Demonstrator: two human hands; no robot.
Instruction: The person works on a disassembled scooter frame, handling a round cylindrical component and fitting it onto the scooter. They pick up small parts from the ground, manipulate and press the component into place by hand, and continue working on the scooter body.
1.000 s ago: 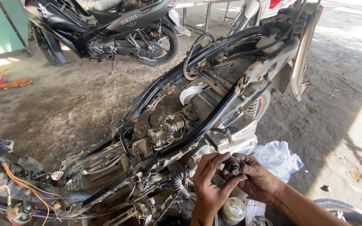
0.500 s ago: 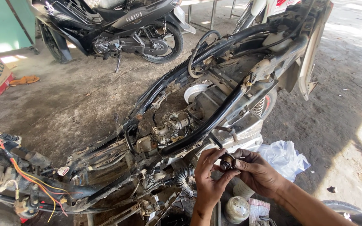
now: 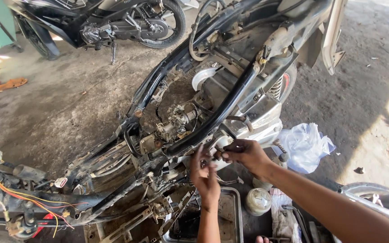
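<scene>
Metal tray: nearest to me, low in the view, I see a shallow grey tray on the ground, its dark inside partly hidden by my left forearm.
Round container: just right of the tray, a small pale jar-like pot stands upright beside a rag.
Left hand: raised above the tray, fingers up and a little blurred, its fingertips close to the small part; I cannot tell whether it grips anything.
Small part: a small dark piece sits between my two hands, right under the black frame tube; too small to say what it is.
Right hand: pinched closed on the small part, thumb and fingers pointing left, forearm running off to the lower right.
Stripped motorcycle frame: black tubes run diagonally from lower left to upper right, with the bare engine parts between them.
Wiring: orange and yellow wires trail along the frame's front end at far left.
Plastic bag: crumpled, pale blue-white, on the concrete just right of my right hand.
Second motorcycle: complete, black, standing at the top left, well apart from the frame.
</scene>
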